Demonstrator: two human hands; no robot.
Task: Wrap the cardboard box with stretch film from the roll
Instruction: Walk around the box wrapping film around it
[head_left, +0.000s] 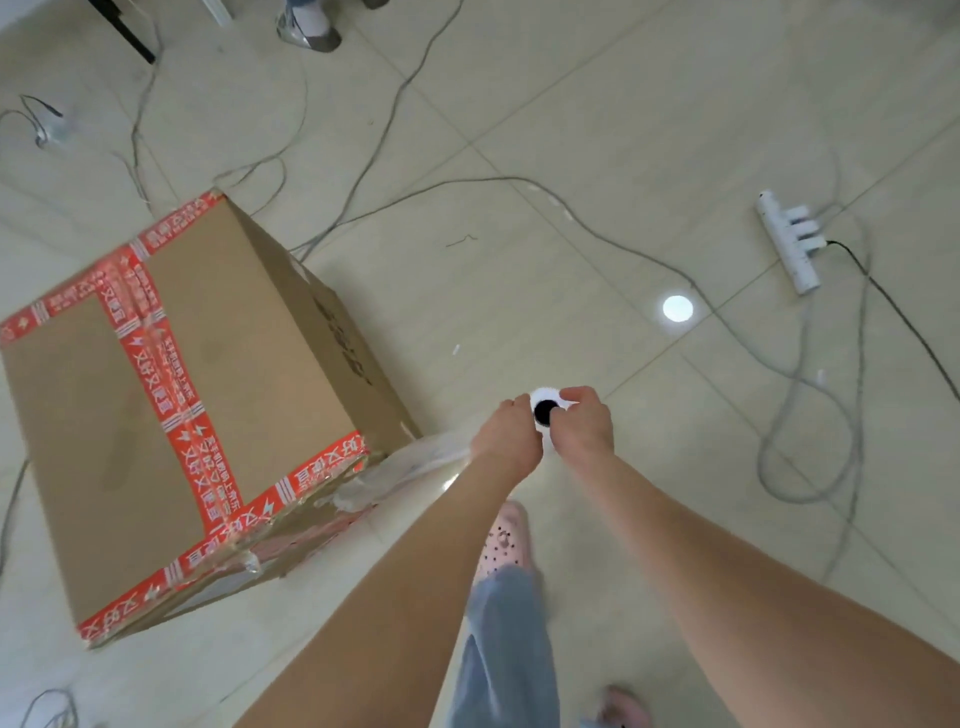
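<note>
On the tiled floor at left sits the cardboard box (171, 395), red tape along its seams, with stretch film (415, 462) running taut from its near corner. Left hand (506, 441) and right hand (584, 428) both clasp the upright film roll (544, 411). Wrapping looks under way; next, carry the roll around the box, keeping tension.

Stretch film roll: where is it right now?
In the head view the stretch film roll stands upright at centre, clasped between the left hand and right hand, just right of the cardboard box, film trailing to the box's near corner.
</note>
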